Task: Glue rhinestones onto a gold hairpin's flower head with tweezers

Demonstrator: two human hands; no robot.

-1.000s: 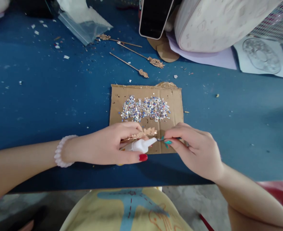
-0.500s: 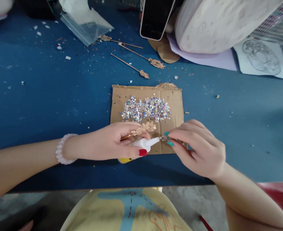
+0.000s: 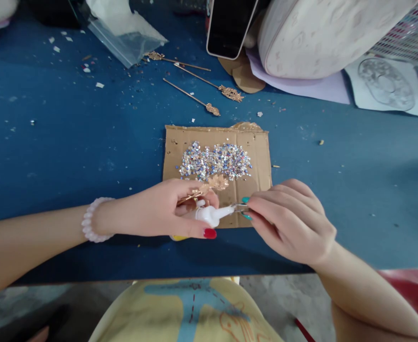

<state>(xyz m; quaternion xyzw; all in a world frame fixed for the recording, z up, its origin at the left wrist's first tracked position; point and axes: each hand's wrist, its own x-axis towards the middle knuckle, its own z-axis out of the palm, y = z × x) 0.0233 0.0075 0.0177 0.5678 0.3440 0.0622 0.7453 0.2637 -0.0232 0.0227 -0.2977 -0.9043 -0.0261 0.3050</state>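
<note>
My left hand (image 3: 159, 211) is closed around a small white glue bottle (image 3: 210, 214) with its nozzle pointing right, and it also pinches a gold hairpin with a leafy ornament (image 3: 214, 183). My right hand (image 3: 290, 221) pinches a thin metal tool (image 3: 240, 207) whose tip meets the glue nozzle. Both hands rest over the near edge of a cardboard piece (image 3: 260, 156) that carries a heap of iridescent rhinestones (image 3: 214, 160).
Three more gold hairpins (image 3: 198, 90) lie on the blue table (image 3: 69, 137) beyond the cardboard. A plastic bag (image 3: 126, 33), a phone (image 3: 230, 26), a pale bag (image 3: 319, 35) and a printed sheet (image 3: 386, 85) line the far edge. Small scraps dot the table.
My right hand drew slightly nearer, keeping the tool tip at the nozzle. My left hand tilted the bottle a little and the hairpin ornament rose toward the rhinestones.
</note>
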